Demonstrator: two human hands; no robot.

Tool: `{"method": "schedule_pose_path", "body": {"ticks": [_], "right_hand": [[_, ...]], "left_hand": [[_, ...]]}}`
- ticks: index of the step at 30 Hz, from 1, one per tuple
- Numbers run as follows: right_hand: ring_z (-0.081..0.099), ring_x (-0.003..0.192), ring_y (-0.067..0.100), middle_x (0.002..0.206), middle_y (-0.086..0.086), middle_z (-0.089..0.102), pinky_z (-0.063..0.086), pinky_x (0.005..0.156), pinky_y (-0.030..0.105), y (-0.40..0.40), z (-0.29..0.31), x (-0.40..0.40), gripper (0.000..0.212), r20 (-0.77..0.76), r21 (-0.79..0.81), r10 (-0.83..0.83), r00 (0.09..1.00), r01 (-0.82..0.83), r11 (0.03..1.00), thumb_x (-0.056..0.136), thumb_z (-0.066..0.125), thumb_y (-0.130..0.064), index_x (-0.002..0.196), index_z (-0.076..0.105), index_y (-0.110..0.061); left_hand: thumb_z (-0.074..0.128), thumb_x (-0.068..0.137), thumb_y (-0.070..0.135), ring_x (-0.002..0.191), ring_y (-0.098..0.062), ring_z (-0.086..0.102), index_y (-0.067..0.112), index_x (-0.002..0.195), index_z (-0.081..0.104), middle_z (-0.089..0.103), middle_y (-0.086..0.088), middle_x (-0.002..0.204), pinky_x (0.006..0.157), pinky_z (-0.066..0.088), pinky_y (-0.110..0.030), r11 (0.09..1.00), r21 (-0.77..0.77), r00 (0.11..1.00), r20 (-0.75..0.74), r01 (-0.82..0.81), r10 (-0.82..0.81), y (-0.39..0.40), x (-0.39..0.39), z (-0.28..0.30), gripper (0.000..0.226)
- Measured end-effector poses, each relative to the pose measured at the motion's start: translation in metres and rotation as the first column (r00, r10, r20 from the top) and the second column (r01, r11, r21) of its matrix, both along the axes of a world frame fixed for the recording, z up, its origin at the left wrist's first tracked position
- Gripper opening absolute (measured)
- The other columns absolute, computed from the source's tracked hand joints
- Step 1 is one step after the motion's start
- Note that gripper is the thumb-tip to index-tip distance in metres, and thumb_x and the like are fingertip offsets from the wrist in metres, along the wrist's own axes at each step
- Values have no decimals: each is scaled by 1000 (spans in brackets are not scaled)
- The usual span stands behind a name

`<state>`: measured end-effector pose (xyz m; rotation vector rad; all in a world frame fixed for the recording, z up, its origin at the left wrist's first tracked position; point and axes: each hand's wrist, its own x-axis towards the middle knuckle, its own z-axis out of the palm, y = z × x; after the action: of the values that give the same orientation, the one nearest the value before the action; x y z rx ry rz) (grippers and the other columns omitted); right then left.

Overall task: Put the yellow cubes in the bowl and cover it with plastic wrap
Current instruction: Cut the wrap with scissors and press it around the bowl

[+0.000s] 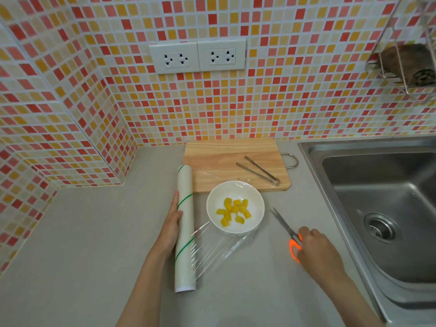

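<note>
A white bowl [213,204] on the grey counter holds several yellow cubes [234,211]. Clear plastic wrap [219,249] stretches from a white roll with green stripes [185,227] over the bowl toward the cutting board. My left hand [171,224] lies flat against the roll's left side, holding it down. My right hand [318,250] grips the orange handles of a pair of scissors [283,224], whose blades lie on the counter pointing up-left, right of the bowl.
A wooden cutting board [224,159] behind the bowl carries metal tongs [258,171]. A steel sink [377,197] fills the right side. Tiled walls enclose the back and left, and a wire rack [405,67] hangs at upper right.
</note>
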<state>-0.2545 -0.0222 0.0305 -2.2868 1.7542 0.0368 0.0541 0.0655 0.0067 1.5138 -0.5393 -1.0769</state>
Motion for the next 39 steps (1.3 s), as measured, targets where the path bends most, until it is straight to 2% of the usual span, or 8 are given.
{"method": "schedule_pose_path", "body": {"ticks": [6,9,13,17,21,26,32,39], "right_hand": [[63,85,25,84,3,60,35,59,27,13,1,-6,15,-117,38,4,993,0,999,91,42,-28,83,36,-17],[58,64,27,61,-2,52,35,53,28,19,5,-15,14,109,140,-75,991,59,988,83,56,-21,77,45,-14],[58,47,31,62,8,69,43,42,24,31,20,-25,28,582,432,-302,755,28,902,73,63,8,88,61,-15],[65,61,29,71,18,72,46,42,27,54,35,-16,34,782,527,-358,510,-234,817,77,56,21,103,57,-1],[70,70,26,66,4,64,48,48,24,86,36,1,29,751,621,-274,601,-503,601,80,64,3,106,57,-6],[59,60,9,68,-8,61,43,56,20,115,20,19,51,621,760,-229,750,-504,412,64,73,-42,100,56,-12],[68,65,18,84,6,58,35,38,18,118,17,62,55,607,748,-259,751,-430,505,58,70,-53,94,53,-17],[53,41,14,58,3,56,45,53,27,121,12,88,27,643,721,-384,662,-355,596,73,76,-32,79,57,-14]], "left_hand": [[28,97,15,74,-21,63,51,141,19,30,5,152,54,55,-29,1000,-14,1000,-18,8,-8,-1,3,-6,59],[27,97,14,86,-25,61,51,142,18,28,6,153,60,58,-33,1000,-16,1000,-7,2,-2,-1,3,-6,59],[27,97,12,138,-38,33,49,142,17,21,9,157,109,33,-57,999,-32,996,85,5,-3,-3,8,-13,60],[28,97,13,137,-38,34,52,140,18,20,11,156,104,40,-56,1000,-24,998,58,-13,14,-4,8,-14,59],[28,97,12,139,-40,28,49,141,18,18,9,158,107,34,-61,1000,-29,998,54,-12,13,-4,9,-14,59],[28,96,14,140,-38,27,45,144,16,17,10,158,109,31,-61,1000,-19,997,72,-11,13,-4,7,-15,59],[26,96,13,142,-38,23,48,143,15,17,9,158,113,23,-60,1000,-26,996,90,-14,16,-2,4,-12,59],[24,97,9,140,-31,29,40,146,13,14,11,157,107,34,-60,998,-68,998,62,-8,13,-2,2,-11,59]]}}
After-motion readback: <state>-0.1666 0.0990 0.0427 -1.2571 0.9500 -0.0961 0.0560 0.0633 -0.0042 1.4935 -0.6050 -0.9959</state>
